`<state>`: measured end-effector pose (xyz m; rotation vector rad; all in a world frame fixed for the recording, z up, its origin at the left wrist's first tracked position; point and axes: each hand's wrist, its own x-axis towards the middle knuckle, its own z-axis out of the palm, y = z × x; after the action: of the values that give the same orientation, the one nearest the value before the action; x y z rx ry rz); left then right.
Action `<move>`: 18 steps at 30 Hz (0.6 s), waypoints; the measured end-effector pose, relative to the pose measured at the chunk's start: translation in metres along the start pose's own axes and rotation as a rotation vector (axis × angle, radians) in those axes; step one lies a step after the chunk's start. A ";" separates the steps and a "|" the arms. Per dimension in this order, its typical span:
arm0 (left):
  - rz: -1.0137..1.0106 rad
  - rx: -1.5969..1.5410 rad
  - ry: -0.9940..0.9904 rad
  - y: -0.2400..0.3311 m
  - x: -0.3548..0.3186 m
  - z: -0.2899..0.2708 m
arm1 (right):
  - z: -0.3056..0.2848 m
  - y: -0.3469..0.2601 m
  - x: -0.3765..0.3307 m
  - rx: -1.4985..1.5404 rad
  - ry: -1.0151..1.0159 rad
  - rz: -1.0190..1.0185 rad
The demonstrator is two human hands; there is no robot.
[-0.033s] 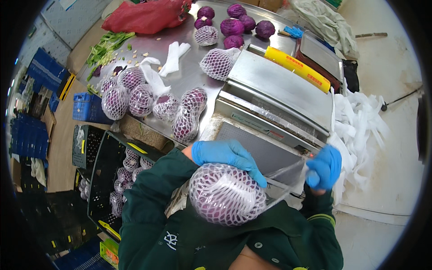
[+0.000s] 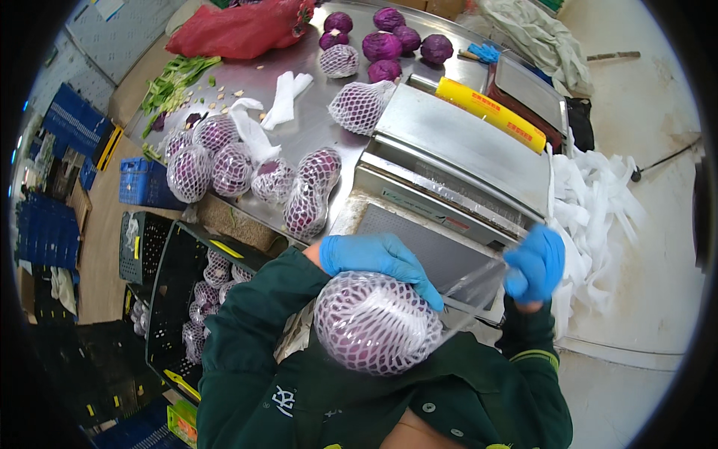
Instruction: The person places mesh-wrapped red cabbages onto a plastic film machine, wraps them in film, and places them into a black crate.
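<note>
A red cabbage (image 2: 378, 322) in a white foam net, covered with clear cling film, is close against my body. My left hand (image 2: 374, 258), in a blue glove, curves over its far side and holds it, thumb hidden. To the right, my blue-gloved right hand (image 2: 535, 262) is closed on a stretched strip of cling film (image 2: 475, 292) that runs back to the cabbage; its fingers are slightly blurred. Beyond both hands stands a film-wrapping machine (image 2: 464, 161) with a grey plate (image 2: 419, 239) at its front.
Netted cabbages (image 2: 232, 168) and bare red cabbages (image 2: 381, 46) sit on the steel table (image 2: 314, 112). A red mesh sack (image 2: 239, 30) lies at the back. White foam strips (image 2: 591, 202) hang at the right. At the left, a dark crate (image 2: 168, 299) holds wrapped cabbages.
My right hand has shifted slightly away from me, still pulling the film taut. My left hand and the cabbage stay in place, while the background has slid slightly left.
</note>
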<state>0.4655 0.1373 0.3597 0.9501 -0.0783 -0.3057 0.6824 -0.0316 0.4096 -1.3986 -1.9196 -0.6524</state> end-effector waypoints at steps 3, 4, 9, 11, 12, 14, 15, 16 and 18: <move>0.055 0.212 -0.063 -0.015 0.014 -0.016 | 0.054 0.006 0.052 0.181 -0.017 -0.128; 0.066 0.297 -0.072 -0.018 0.016 -0.023 | 0.074 0.001 0.069 0.326 -0.171 -0.229; 0.145 0.584 0.121 -0.018 -0.007 -0.020 | 0.137 -0.060 0.093 0.942 -0.524 -0.243; 0.177 0.430 0.361 -0.050 -0.022 -0.014 | 0.160 -0.064 0.086 1.198 -0.819 -0.122; 0.183 0.346 0.493 -0.064 -0.028 -0.014 | 0.165 -0.067 0.074 1.483 -0.996 0.162; 0.191 0.138 0.754 -0.098 -0.037 -0.001 | 0.172 -0.059 0.053 1.975 -1.294 0.791; 0.201 0.002 0.865 -0.111 -0.043 0.004 | 0.169 -0.053 0.048 2.085 -1.290 0.881; 0.215 -0.146 0.946 -0.124 -0.048 0.005 | 0.168 -0.049 0.041 2.118 -1.199 0.973; 0.295 -0.568 0.899 -0.134 -0.064 -0.004 | 0.168 -0.043 0.027 2.171 -1.025 1.152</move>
<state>0.3754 0.0870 0.2531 0.4302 0.6577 0.3772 0.5985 0.0933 0.3195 -0.6936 -0.7091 2.2536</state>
